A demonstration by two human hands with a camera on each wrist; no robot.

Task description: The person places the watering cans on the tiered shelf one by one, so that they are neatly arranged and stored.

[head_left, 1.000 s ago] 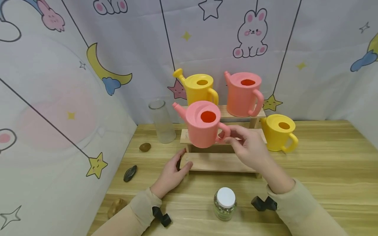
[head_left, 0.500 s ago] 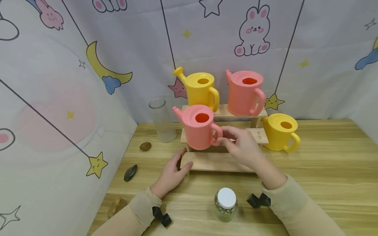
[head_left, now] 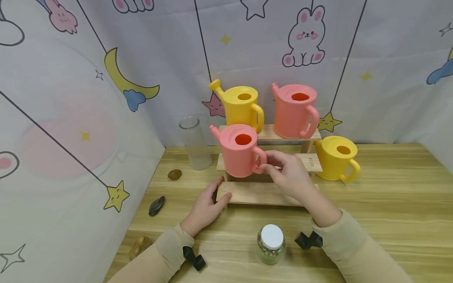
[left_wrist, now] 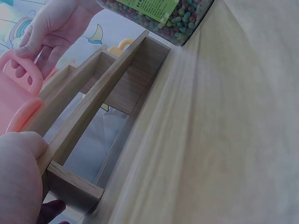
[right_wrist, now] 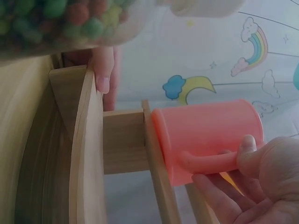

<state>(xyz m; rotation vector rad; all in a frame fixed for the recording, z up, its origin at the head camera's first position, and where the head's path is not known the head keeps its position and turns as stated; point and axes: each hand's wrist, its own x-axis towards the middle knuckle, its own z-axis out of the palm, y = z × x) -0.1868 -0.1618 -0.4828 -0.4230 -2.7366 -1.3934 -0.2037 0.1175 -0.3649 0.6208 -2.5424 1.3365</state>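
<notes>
"What is your right hand doing?"

"Pinching the handle of a pink watering can, just left of that hand, at the middle step of the wooden stand; whether it rests there I can't tell."

"And the left hand?"

"Gripping the stand's lowest step, thumb on top, below that can."

"Farther out?"

"Beyond my right hand, another pink can and a yellow can on the top step; nearer me than either hand, a white-lidded jar."
</notes>
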